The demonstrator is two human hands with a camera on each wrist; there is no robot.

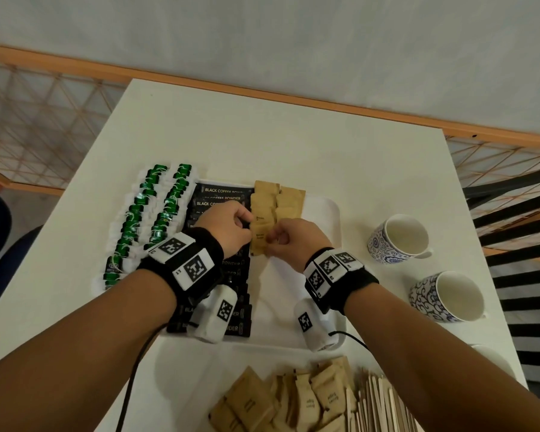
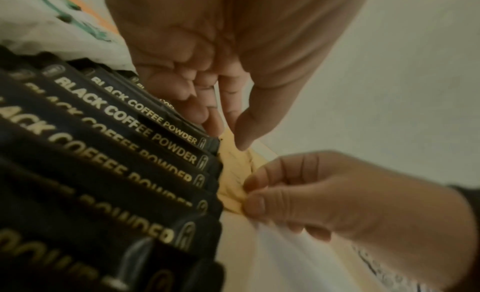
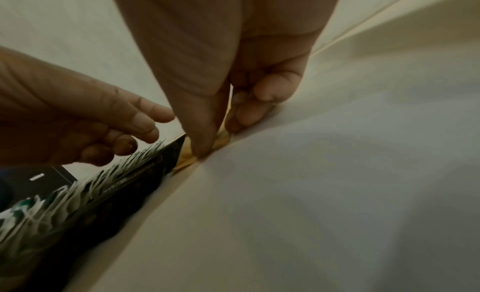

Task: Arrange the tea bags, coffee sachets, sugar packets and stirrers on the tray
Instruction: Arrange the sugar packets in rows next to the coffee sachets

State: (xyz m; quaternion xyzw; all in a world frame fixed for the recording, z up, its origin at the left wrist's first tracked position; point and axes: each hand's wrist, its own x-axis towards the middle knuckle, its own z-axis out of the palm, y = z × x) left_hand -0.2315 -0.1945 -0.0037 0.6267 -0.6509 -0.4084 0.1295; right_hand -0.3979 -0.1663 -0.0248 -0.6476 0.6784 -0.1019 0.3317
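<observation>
Both hands meet over the white tray (image 1: 323,213): the right hand (image 1: 289,236) pinches the near right edge of a brown sugar packet (image 1: 259,240) between thumb and forefinger, setting it at the near end of the left sugar column, while the left hand (image 1: 228,226) is curled with its fingertips (image 2: 241,132) touching the far edge of that same packet, seemingly steadying it; whether it grips the packet or only presses it I cannot tell. The packet lies on the tray, just beside the black coffee sachets (image 1: 222,194). By my judgement the task is a bit past halfway. The tea bags (image 1: 150,210) stand in two overlapping rows along the tray's left side, roughly ten to a dozen in each, though overlap blurs the count. The coffee sachets run in one long shingled column, at least ten, several hidden under the left wrist. The sugar makes two columns, about four packets in the left and three in the right. Left to do: a loose heap of sugar packets (image 1: 293,400), ten or more, lies on the tabletop (image 1: 293,141) near the person, and a bundle of wooden stirrers (image 1: 384,403), too many and too cropped to count, lies beside it, none yet on the tray. Two patterned cups (image 1: 399,238) stand to the right of the tray.
</observation>
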